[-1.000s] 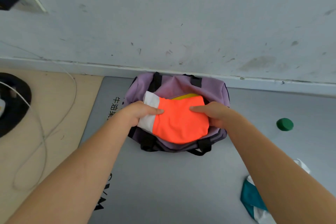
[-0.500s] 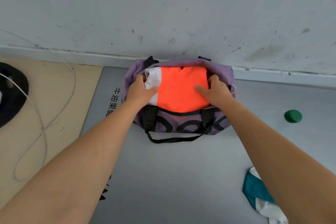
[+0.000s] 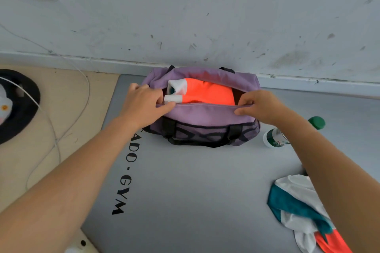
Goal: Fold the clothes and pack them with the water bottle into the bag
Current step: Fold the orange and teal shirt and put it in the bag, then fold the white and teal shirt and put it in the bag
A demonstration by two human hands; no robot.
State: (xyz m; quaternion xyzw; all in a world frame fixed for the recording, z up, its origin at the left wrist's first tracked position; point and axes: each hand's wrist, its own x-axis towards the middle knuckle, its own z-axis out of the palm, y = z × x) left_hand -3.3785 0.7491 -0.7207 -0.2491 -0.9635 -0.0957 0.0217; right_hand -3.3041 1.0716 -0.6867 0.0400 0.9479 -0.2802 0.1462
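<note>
head view: a purple fabric duffel bag (image 3: 205, 116) sits on a grey gym mat (image 3: 195, 191) against the wall, a folded orange and white garment (image 3: 207, 92) inside. the left hand (image 3: 141, 102) and right hand (image 3: 259, 104) pinch the bag's near opening edge. a green-capped plastic water bottle (image 3: 275, 137) lies beside the bag; a crumpled teal, white and orange garment (image 3: 298, 209) lies nearer on the mat

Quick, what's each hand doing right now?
Left hand: pinching the purple bag at its near opening edge.
Right hand: pinching the same edge.
</note>
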